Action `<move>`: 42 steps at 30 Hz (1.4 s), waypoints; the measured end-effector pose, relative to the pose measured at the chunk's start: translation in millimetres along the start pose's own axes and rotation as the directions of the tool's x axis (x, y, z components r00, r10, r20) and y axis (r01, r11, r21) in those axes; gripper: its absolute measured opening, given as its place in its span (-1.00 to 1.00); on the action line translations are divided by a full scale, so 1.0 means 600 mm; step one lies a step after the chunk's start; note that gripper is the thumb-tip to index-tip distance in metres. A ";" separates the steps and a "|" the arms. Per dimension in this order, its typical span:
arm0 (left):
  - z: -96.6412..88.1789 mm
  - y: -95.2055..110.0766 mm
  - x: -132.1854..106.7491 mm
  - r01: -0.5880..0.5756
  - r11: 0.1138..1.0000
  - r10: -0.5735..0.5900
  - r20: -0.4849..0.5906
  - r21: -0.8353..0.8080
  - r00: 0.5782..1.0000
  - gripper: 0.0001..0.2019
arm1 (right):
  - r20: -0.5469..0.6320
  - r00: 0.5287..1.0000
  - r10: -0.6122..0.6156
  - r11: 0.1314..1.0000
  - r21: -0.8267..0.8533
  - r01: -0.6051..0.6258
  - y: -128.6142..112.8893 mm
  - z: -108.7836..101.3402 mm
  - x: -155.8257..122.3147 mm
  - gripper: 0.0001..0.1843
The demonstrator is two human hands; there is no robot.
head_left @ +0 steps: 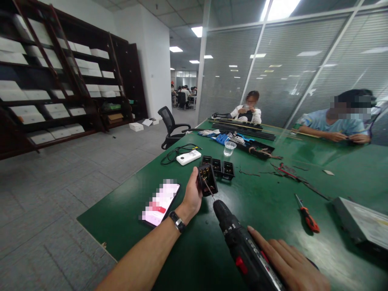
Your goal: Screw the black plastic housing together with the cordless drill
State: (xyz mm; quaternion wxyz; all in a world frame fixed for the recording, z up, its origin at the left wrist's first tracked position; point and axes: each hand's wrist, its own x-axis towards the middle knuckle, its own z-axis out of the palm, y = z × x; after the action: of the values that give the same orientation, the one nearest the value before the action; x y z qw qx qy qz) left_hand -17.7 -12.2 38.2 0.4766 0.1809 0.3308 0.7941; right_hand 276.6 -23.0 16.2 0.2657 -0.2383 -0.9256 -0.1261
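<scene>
My left hand is closed around a small black socket box, tilted so its open side with brass-coloured parts faces me. In my right hand is a black cordless drill with red details. Its long thin bit reaches into the box; whether the tip touches a screw I cannot make out. Just behind stand several similar black boxes, one of them a socket box at the right of the group. Left of my wrist lies a lit phone.
A white power bank with a black cable and a clear plastic cup stand farther back. To the right lie an orange-black screwdriver and a grey metal case. Blue gloves and black strips lie near two seated people across the green table.
</scene>
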 end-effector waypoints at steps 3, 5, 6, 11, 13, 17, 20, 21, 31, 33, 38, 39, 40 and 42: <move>0.000 0.000 -0.002 0.009 1.000 -0.009 -0.001 0.016 1.000 -0.47 | -0.010 1.000 0.001 0.999 0.051 -0.001 0.002 0.005 -0.002 -0.33; 0.001 0.000 -0.003 0.016 0.999 -0.016 0.002 0.033 1.000 -0.46 | -0.010 1.000 -0.003 0.996 0.089 0.004 0.002 0.006 -0.004 -0.31; 0.001 0.000 -0.004 0.017 0.999 -0.017 0.005 0.041 1.000 -0.46 | -0.008 1.000 0.000 0.995 0.101 0.001 0.001 0.006 -0.004 -0.30; 0.005 0.000 -0.008 0.018 0.999 -0.019 0.011 0.041 1.000 -0.48 | 0.022 0.997 0.073 0.992 0.100 -0.075 -0.011 -0.002 -0.001 -0.28; 0.006 -0.001 -0.009 0.020 0.999 -0.020 0.013 0.044 1.000 -0.48 | 0.009 0.998 0.068 0.992 0.103 -0.069 -0.014 -0.004 0.002 -0.30; 0.006 -0.004 -0.009 0.015 0.998 -0.017 0.034 0.064 0.999 -0.46 | 0.006 0.998 0.058 0.993 0.100 -0.059 -0.015 -0.006 0.007 -0.29; 0.003 -0.008 -0.006 0.013 0.997 -0.016 0.042 0.075 0.999 -0.45 | 0.015 0.998 0.064 0.994 0.087 -0.065 -0.018 -0.007 0.008 -0.19; 0.003 -0.009 -0.006 0.015 0.997 -0.018 0.040 0.077 0.999 -0.45 | 0.016 0.998 0.067 0.994 0.085 -0.068 -0.019 -0.007 0.008 -0.13; -0.004 -0.016 0.000 0.020 0.995 -0.025 0.052 0.096 0.998 -0.44 | 0.063 0.991 0.121 0.985 0.116 -0.128 -0.022 -0.012 0.013 -0.28; -0.004 -0.017 -0.001 0.022 0.995 -0.027 0.050 0.099 0.998 -0.44 | 0.094 0.985 0.142 0.978 0.142 -0.155 -0.025 -0.012 0.010 -0.28; -0.003 -0.018 -0.002 0.020 0.992 -0.027 0.060 0.122 0.998 -0.44 | 0.139 0.953 0.269 0.913 0.277 -0.298 -0.040 -0.020 0.009 -0.29; -0.003 -0.018 -0.002 0.018 0.992 -0.026 0.064 0.127 0.998 -0.44 | 0.152 0.944 0.292 0.897 0.298 -0.326 -0.043 -0.021 0.009 -0.30; -0.003 -0.019 -0.002 0.016 0.991 -0.025 0.067 0.130 0.997 -0.44 | 0.163 0.938 0.306 0.885 0.316 -0.343 -0.044 -0.023 0.009 -0.30; -0.005 -0.022 0.000 0.009 0.991 -0.019 0.074 0.136 0.997 -0.44 | 0.166 0.934 0.315 0.874 0.332 -0.354 -0.044 -0.023 0.008 -0.30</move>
State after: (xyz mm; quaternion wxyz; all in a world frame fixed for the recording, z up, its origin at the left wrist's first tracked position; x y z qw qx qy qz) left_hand -11.0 -9.3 27.2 0.4809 0.2403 0.3673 0.7590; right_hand 265.3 -48.5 27.5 0.2723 -0.3491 -0.8905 0.1047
